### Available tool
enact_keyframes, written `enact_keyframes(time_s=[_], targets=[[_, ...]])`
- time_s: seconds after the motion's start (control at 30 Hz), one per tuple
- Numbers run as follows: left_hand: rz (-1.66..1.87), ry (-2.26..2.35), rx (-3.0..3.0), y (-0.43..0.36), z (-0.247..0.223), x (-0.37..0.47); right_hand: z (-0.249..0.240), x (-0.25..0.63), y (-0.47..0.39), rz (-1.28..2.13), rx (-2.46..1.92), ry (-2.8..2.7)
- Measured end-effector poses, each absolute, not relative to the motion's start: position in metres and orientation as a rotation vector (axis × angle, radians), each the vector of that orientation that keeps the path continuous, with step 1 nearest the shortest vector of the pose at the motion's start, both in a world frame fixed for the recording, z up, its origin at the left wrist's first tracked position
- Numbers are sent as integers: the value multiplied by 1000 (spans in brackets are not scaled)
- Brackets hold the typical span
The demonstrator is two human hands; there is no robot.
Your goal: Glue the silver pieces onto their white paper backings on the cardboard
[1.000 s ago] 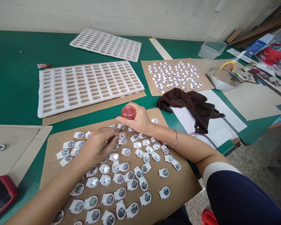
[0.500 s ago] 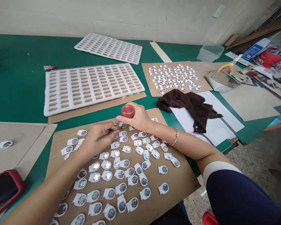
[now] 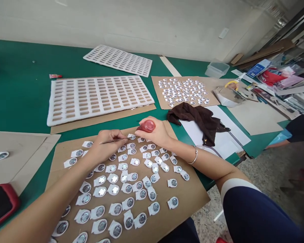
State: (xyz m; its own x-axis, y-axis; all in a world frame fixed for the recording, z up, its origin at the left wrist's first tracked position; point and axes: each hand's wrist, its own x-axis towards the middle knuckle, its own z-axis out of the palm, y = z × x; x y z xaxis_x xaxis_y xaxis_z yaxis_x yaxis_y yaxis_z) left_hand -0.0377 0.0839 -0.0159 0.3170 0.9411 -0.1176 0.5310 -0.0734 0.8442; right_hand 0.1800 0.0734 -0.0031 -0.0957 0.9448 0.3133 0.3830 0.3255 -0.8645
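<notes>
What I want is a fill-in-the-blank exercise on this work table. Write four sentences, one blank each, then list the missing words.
The thin tool is held in the person's ____ hand.
The right hand holds a rounded object coloured ____.
The dark brown cloth lies partly on paper coloured ____.
The tabletop is coloured ____.
Missing words: left; red; white; green.

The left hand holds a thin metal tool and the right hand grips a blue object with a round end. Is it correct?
No: the head view shows the round-ended object in the right hand is red. The left hand holds the metal tool.
</notes>
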Motion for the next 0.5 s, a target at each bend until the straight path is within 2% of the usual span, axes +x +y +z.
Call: enact_keyframes(time_s=[0.27,0.5], targets=[[613,1346,1675,82,-11,-37,3,190,58,838,-1269,-1420],[631,1372,1663,80,-6,-33,-19,188,60,668,-1186,-1526]])
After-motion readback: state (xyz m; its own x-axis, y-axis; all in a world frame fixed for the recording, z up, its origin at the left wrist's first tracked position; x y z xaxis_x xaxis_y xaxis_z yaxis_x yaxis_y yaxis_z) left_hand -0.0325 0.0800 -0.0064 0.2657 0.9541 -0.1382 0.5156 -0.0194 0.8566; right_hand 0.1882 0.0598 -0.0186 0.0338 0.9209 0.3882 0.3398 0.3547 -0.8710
